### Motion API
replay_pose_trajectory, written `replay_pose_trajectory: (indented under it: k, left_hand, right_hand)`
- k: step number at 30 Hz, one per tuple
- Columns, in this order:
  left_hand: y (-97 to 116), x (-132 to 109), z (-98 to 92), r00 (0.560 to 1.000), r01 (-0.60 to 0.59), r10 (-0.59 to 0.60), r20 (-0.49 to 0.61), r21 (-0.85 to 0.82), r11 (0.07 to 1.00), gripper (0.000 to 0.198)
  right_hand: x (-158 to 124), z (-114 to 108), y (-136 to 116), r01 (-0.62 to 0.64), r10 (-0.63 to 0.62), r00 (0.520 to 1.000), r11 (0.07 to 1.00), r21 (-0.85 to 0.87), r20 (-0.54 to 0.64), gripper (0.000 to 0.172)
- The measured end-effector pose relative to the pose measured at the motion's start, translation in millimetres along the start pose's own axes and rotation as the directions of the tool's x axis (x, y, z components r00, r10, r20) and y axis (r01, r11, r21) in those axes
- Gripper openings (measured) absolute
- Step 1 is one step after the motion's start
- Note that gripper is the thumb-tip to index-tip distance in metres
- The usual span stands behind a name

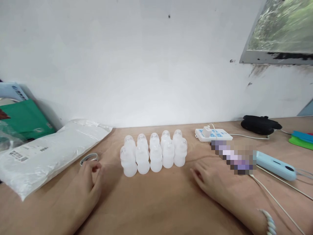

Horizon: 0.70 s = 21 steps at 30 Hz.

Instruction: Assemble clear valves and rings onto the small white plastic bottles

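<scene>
Several small white bottles with clear domed caps (156,158) stand upright in two rows at the middle of the brown table. To their left, my left hand (91,179) rests on the table with its fingers loosely curled, near a roll of tape (89,157); nothing shows in its grasp. On the other side of the bottles lies my right hand (204,174), fingers curled down toward the table, and whatever may be under them is hidden. Neither hand touches the bottles.
A white plastic package (56,150) lies left, beside a green folder (26,119). On the right are a power strip (221,134) with a plug, a blurred purple object (231,156), a light blue device (275,165), cables and a black case (260,124). A white wall (146,65) stands behind.
</scene>
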<state>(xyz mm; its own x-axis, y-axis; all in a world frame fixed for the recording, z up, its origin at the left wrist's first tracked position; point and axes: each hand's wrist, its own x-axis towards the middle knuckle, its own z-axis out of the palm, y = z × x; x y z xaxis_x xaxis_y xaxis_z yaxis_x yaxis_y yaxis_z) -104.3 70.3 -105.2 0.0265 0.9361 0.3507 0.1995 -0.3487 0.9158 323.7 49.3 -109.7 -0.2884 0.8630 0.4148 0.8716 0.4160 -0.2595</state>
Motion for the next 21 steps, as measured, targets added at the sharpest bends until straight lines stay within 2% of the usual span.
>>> replay_pose_trajectory:
  k: [1,2,3,4,5,6,7,10,12,16,21]
  left_hand:
    - [4,-8,5.6,0.987,-0.107,0.077,0.138,0.224,0.969,0.017]
    - [9,-15,14.7,0.973,-0.158,0.103,0.205,0.273,0.949,0.010]
    - [14,-20,27.4,0.957,-0.192,0.114,0.265,0.289,0.938,0.009]
    - [20,-23,43.2,0.920,-0.250,0.124,0.372,0.313,0.916,0.019]
    - [26,-24,61.2,0.834,-0.380,0.111,0.540,0.417,0.826,0.027]
    - [31,-24,79.9,0.750,-0.505,0.078,0.657,0.493,0.708,0.032]
    - [36,-23,97.9,0.715,-0.577,0.045,0.698,0.552,0.602,0.034]
    - [43,-17,135.7,0.680,-0.625,0.045,0.732,0.546,0.557,0.025]
    - [44,-13,142.7,0.663,-0.641,0.051,0.747,0.531,0.553,0.022]
    - [43,-9,128.3,0.647,-0.658,0.060,0.760,0.517,0.547,0.025]
    - [39,-5,113.9,0.681,-0.642,0.071,0.729,0.546,0.538,0.030]
  right_hand:
    - [-5,3,-11,0.048,-0.048,0.999,0.999,0.008,0.024,0.032]
    - [-9,7,-24,0.122,-0.123,0.991,0.992,0.022,0.060,0.031]
    - [-10,11,-37,0.267,-0.270,0.953,0.963,0.037,0.140,0.029]
    - [-9,14,-50,0.357,-0.361,0.908,0.932,0.056,0.214,0.025]
    - [-5,18,-62,0.395,-0.397,0.874,0.916,0.066,0.281,0.022]
    - [1,21,-72,0.401,-0.395,0.851,0.914,0.057,0.345,0.021]
    - [8,24,-80,0.395,-0.376,0.838,0.918,0.037,0.394,0.020]
    - [30,28,-87,0.371,-0.340,0.840,0.928,0.009,0.422,0.017]
    - [38,28,-81,0.356,-0.321,0.849,0.934,-0.006,0.421,0.015]
    - [34,20,-62,0.317,-0.267,0.866,0.947,-0.051,0.422,0.019]
    - [24,12,-50,0.275,-0.214,0.879,0.957,-0.087,0.426,0.025]
